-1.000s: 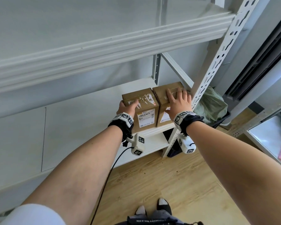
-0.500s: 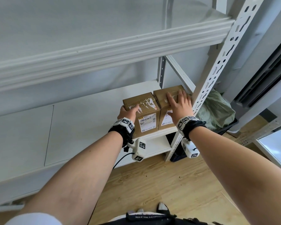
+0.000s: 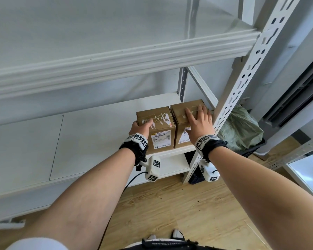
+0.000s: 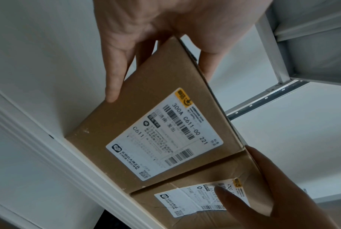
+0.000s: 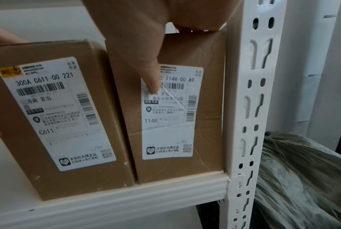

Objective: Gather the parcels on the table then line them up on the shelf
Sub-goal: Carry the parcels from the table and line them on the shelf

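Note:
Two brown cardboard parcels with white labels stand side by side at the right end of the white shelf (image 3: 98, 127). My left hand (image 3: 139, 126) grips the top left corner of the left parcel (image 3: 161, 139), thumb on top and fingers down its left side. My right hand (image 3: 199, 121) lies flat on top of the right parcel (image 3: 179, 109), fingers spread, thumb hanging over the front label. In the left wrist view the left hand (image 4: 165, 23) clasps the left parcel (image 4: 161, 131). In the right wrist view the right parcel (image 5: 204, 108) stands against the upright post (image 5: 251, 108).
A perforated white upright post (image 3: 229, 105) bounds the shelf on the right. An upper shelf (image 3: 116, 56) hangs close overhead. A green bag (image 3: 240, 129) sits on the floor beyond the post. Bare shelf board stretches left of the parcels. The floor below is wood.
Both hands keep their places on the two parcels, which stay side by side. Only my head view has shifted a little.

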A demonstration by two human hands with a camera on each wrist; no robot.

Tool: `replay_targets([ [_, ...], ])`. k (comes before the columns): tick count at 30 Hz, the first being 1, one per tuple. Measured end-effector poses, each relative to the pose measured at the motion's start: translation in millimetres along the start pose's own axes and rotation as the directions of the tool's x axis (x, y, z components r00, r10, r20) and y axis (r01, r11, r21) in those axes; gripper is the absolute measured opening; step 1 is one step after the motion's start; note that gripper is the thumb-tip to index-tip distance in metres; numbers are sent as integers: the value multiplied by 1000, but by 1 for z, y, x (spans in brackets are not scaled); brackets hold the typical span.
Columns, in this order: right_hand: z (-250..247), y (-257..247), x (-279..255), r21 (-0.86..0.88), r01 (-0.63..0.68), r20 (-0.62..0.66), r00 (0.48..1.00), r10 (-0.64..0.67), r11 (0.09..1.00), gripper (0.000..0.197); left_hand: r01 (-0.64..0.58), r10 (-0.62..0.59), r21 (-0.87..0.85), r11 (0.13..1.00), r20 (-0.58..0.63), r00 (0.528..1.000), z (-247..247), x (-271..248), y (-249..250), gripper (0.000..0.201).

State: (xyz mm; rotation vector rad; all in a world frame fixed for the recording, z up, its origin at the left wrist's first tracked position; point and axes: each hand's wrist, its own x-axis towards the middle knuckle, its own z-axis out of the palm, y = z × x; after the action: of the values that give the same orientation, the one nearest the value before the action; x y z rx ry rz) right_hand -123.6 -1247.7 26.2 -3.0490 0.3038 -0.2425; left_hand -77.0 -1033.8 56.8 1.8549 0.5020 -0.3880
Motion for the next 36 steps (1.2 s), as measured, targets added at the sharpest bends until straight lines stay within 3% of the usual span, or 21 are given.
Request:
replay_targets([
  [9, -7, -6, -5, -54, -5, 22, 1000, 6, 999, 98, 42, -43, 47, 998, 13, 999, 3, -7, 3, 81],
  [13, -17, -19, -5, -23, 6, 7, 1000, -6, 1000, 102, 70, -65, 83, 994, -67, 996, 0, -13, 10, 101],
  [17, -28, -56, -9, 39, 109, -55, 993, -107, 993, 102, 102, -94, 51, 993, -150, 984, -21, -14, 7, 102],
  [24, -27, -154, -31, 66, 295, -79, 954, -290, 953, 90, 86, -82, 9, 996, -188, 979, -100, -15, -30, 82],
  [29, -21, -236, -59, 47, 312, 4, 950, -313, 949, 95, 51, -39, 62, 997, -170, 985, -181, -13, -73, 76],
  [36, -2, -374, -112, 125, 280, 22, 958, -285, 952, 84, -29, 62, 203, 979, -157, 986, -315, -3, -144, 55],
])
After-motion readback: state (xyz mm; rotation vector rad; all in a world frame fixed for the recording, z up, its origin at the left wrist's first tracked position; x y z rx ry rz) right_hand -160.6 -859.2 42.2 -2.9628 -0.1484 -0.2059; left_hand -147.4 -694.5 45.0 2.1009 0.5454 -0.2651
